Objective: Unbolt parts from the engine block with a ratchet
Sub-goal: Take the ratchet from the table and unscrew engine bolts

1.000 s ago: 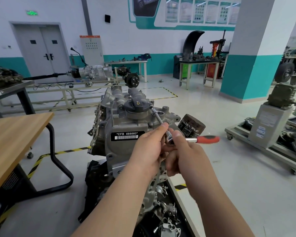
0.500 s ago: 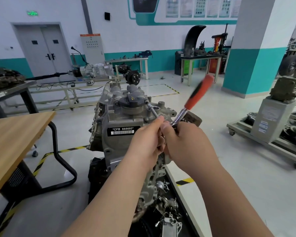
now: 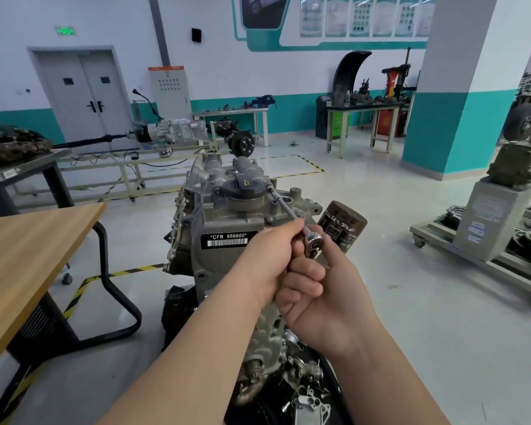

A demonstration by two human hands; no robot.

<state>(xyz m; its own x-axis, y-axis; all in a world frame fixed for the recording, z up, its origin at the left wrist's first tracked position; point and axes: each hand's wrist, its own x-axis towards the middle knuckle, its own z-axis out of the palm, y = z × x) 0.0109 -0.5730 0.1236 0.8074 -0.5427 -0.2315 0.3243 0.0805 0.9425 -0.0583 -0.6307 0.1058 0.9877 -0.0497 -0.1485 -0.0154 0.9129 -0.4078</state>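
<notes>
The person's right hand (image 3: 319, 302) is gripping the ratchet (image 3: 314, 243), its handle hidden inside the fist. The left hand (image 3: 267, 262) is pinching the extension bar (image 3: 284, 205) just beside the ratchet's head. The bar is reaching a bolt (image 3: 269, 188) beside the oil filler cap (image 3: 242, 187) atop the engine block (image 3: 227, 219). Holding the bar in line with the bolt is probably what matters here, so the socket stays seated.

Pale glossy floor (image 3: 411, 317), yellow-black tape stripes (image 3: 135, 270) on it, wooden table (image 3: 28, 256) left, wheeled trolley (image 3: 436, 240) right, engine block (image 3: 227, 216) between
</notes>
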